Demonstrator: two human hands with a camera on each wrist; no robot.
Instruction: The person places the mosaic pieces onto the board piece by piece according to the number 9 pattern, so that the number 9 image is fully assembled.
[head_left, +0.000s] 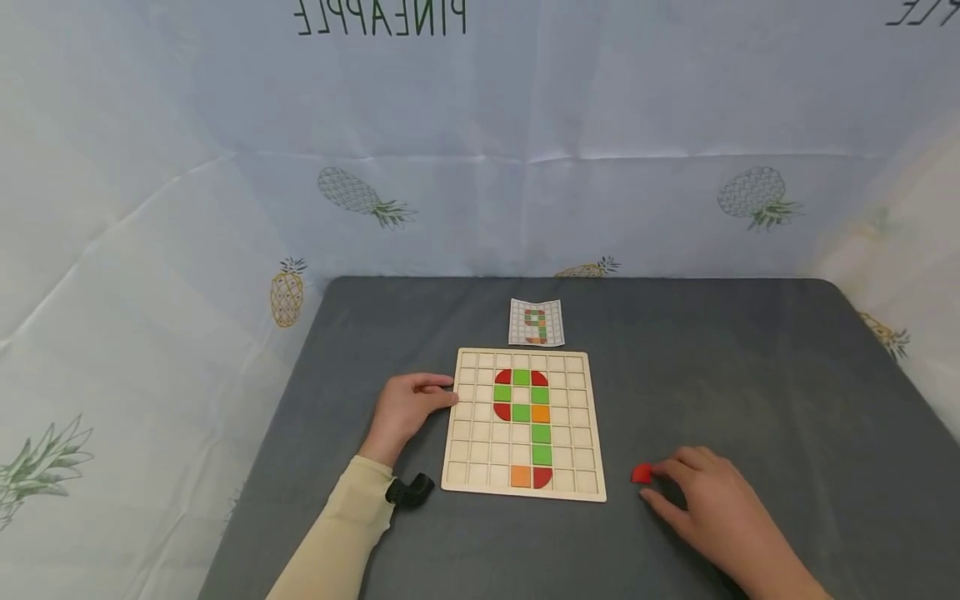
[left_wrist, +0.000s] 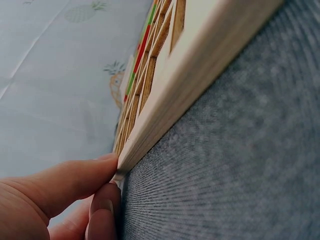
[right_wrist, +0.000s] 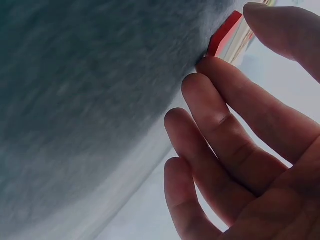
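Red tile (head_left: 641, 474) on the counter (head_left: 750, 375) is touched by the relaxed right hand (head_left: 716, 504); the wooden board (head_left: 525, 492) is steadied at its edge by straight fingers of the left hand (head_left: 405, 408).

- A dark grey table (head_left: 750, 375) with rounded far corners is seen, covered in a felt-like cloth.
- The space behind and to both sides of it is closed off by a pale blue-white sheet (head_left: 187, 125), creased along fold lines.
- Pineapple drawings (head_left: 363, 198) in green and yellow are printed on the sheet, and the word "PINEAPPLE" (head_left: 381, 17) is shown upside down at the top.
- The scene is lit evenly and softly; no hard shadows are cast.
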